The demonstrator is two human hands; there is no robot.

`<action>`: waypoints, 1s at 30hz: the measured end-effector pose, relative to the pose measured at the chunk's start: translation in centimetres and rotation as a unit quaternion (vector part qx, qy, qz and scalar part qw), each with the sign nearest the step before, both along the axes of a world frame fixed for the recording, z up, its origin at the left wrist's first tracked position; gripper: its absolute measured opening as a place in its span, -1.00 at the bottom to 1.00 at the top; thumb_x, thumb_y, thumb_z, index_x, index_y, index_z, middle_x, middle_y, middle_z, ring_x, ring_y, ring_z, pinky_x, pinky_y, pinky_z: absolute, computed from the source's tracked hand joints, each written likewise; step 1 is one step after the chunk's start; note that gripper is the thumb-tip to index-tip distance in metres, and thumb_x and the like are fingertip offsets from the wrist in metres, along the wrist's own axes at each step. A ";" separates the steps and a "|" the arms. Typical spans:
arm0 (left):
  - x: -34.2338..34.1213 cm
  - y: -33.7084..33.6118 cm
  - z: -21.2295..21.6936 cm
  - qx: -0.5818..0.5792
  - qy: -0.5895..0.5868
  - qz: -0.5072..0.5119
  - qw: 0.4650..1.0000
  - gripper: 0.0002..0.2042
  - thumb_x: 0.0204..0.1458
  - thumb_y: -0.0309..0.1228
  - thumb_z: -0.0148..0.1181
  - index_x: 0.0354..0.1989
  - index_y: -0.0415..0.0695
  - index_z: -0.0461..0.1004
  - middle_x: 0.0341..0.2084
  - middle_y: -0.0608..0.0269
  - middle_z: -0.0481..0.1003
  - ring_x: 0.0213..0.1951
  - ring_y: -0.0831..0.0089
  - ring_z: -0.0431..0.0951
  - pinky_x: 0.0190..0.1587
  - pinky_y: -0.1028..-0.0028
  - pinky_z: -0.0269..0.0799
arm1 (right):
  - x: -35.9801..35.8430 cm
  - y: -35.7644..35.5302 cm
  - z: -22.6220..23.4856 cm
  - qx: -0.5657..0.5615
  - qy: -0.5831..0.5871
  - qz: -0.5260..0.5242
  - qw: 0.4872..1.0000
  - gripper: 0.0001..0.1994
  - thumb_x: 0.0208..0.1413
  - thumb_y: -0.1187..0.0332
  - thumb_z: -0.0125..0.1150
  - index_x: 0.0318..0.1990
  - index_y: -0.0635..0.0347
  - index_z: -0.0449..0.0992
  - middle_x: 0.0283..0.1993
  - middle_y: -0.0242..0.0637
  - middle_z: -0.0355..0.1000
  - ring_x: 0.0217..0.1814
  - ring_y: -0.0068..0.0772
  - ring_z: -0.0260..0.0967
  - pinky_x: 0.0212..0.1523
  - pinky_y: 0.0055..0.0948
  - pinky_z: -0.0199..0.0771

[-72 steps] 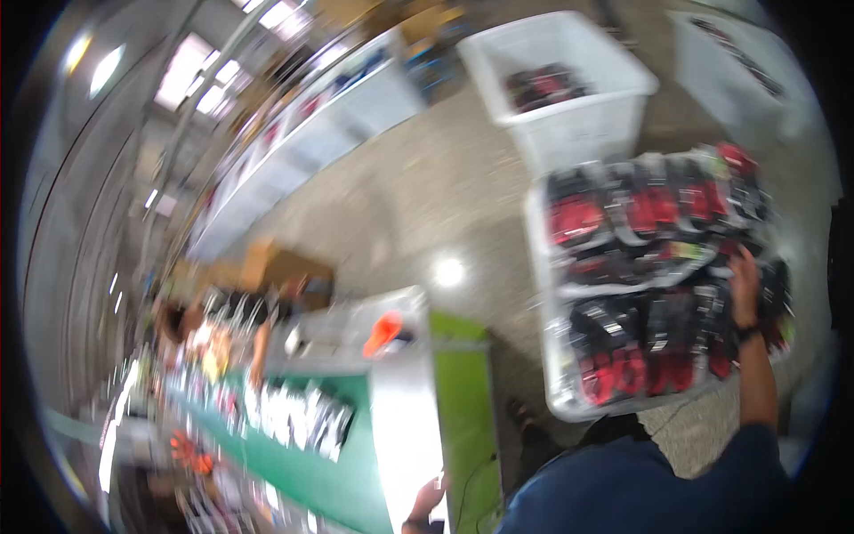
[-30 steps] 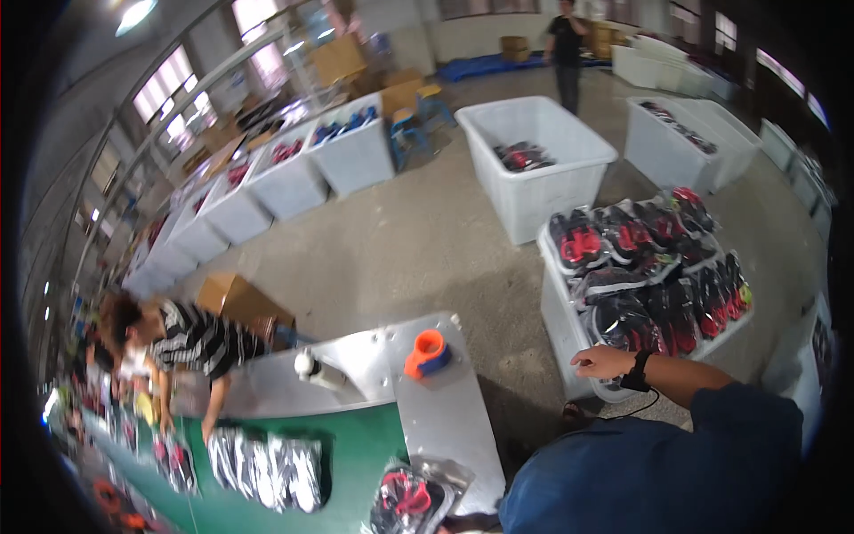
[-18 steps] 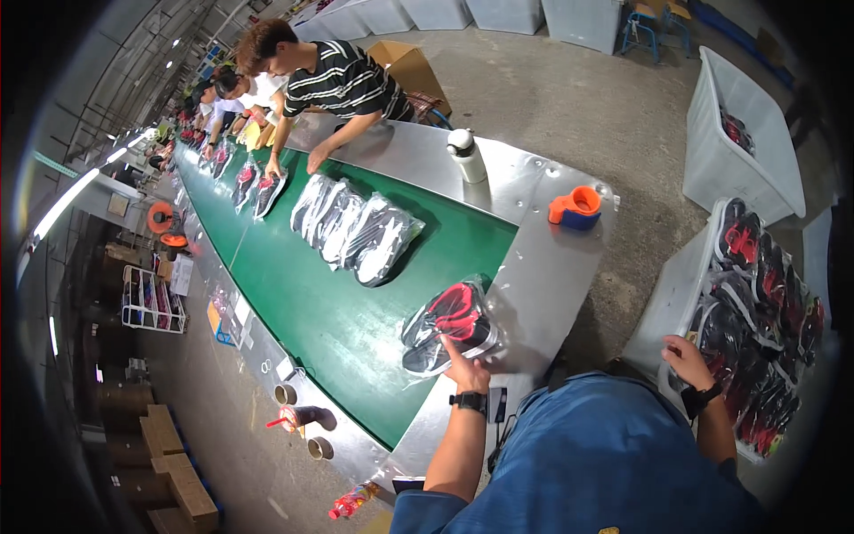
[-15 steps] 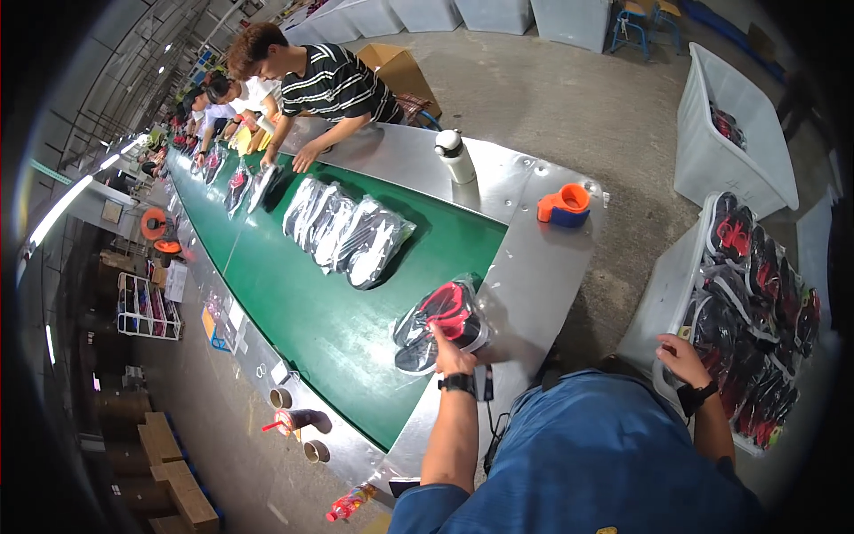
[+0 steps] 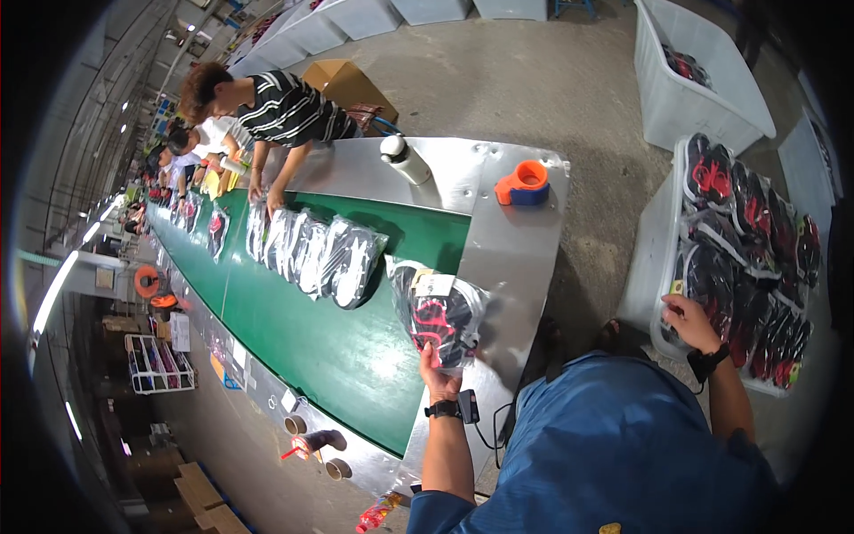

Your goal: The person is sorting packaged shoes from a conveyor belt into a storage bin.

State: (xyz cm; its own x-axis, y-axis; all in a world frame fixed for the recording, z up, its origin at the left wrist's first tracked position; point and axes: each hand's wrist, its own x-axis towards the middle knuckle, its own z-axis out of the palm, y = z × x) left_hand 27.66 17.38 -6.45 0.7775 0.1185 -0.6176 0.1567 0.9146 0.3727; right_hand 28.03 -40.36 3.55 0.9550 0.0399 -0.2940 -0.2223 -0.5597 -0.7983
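Below the frame's centre, the left hand (image 5: 439, 381) grips bagged sneakers (image 5: 442, 316) by one edge, a lopsided hold that could slip; right hand (image 5: 694, 324) empty, fingers parted

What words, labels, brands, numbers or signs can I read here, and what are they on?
Nothing here is clear enough to read.
Pale label on the bagged shoes in the left hand: too small and blurred.
Red-and-yellow bottle at the lower edge: any print is too small.
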 end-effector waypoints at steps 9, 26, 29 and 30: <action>2.8 -4.3 4.9 0.116 -0.086 -0.173 0.974 -0.55 0.18 -0.24 0.17 0.20 -0.15 0.39 0.06 0.13 0.54 0.05 0.20 0.57 0.17 0.18 0.47 | 4.5 0.8 2.9 0.022 0.012 -0.013 1.000 -0.66 0.23 0.34 0.25 0.13 0.23 0.53 -0.16 -0.16 0.58 -0.11 -0.42 0.54 -0.06 -0.42 0.53; 11.3 -33.1 24.8 0.337 -0.341 -0.736 0.478 -0.06 -0.17 -0.56 0.52 0.43 -0.35 0.09 0.12 0.14 0.47 0.13 0.40 0.48 0.20 0.41 0.37 | 2.6 -9.4 14.6 0.169 -0.044 0.148 0.974 -0.46 0.12 -0.07 0.37 -0.22 0.37 0.57 -0.29 -0.04 0.59 -0.22 -0.22 0.54 -0.18 -0.21 0.46; 8.8 -38.3 22.3 0.336 -0.281 -0.684 0.584 -0.08 -0.04 -0.56 0.45 0.49 -0.33 0.00 0.27 0.00 0.35 0.23 0.29 0.40 0.25 0.37 0.34 | -0.4 -15.6 10.8 0.167 -0.074 0.049 0.982 -0.48 0.14 -0.06 0.36 -0.23 0.37 0.57 -0.39 -0.12 0.56 -0.35 -0.37 0.48 -0.31 -0.25 0.44; 8.7 -38.3 19.8 0.387 -0.317 -0.649 0.572 -0.15 0.05 -0.57 0.37 0.49 -0.33 -0.03 0.32 -0.07 0.28 0.26 0.22 0.39 0.26 0.34 0.34 | -1.9 -17.4 11.1 0.174 -0.027 -0.007 0.984 -0.49 0.15 -0.05 0.35 -0.23 0.36 0.57 -0.42 -0.16 0.55 -0.39 -0.44 0.46 -0.37 -0.28 0.42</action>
State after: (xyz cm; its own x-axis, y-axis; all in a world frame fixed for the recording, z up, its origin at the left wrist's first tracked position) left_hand 36.39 -20.90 13.38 0.5592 -0.7669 -0.3149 0.1251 -0.2975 0.9465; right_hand 26.13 -57.74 14.63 0.9700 0.1163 -0.2133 -0.1798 -0.2467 -0.9523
